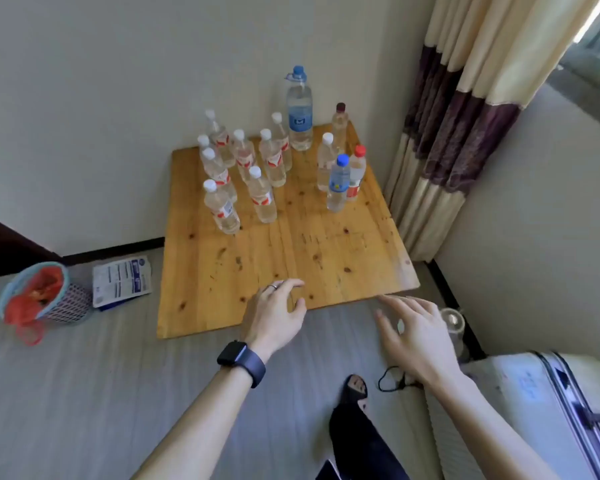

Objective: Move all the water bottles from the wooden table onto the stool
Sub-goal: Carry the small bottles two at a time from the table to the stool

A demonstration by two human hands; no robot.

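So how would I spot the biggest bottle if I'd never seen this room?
Find the wooden table in the corner beside the striped curtain, then look to its far edge by the wall. The biggest bottle stands there, taller and wider than every other, with a blue cap and blue label.

Dark wristwatch (pixel 241 362), silver ring (pixel 273 287), black sandal (pixel 355 388)

Floor (pixel 84 393) left: mesh bin (pixel 71 301) w/ red plastic bag (pixel 32 306) inside, white printed packet (pixel 122 280) just beside it. Right: cream/purple curtain (pixel 465 116) in corner, clear glass jar (pixel 452 322) below it, black cord (pixel 390 379) on floor, white suitcase (pixel 551 403) btm right.
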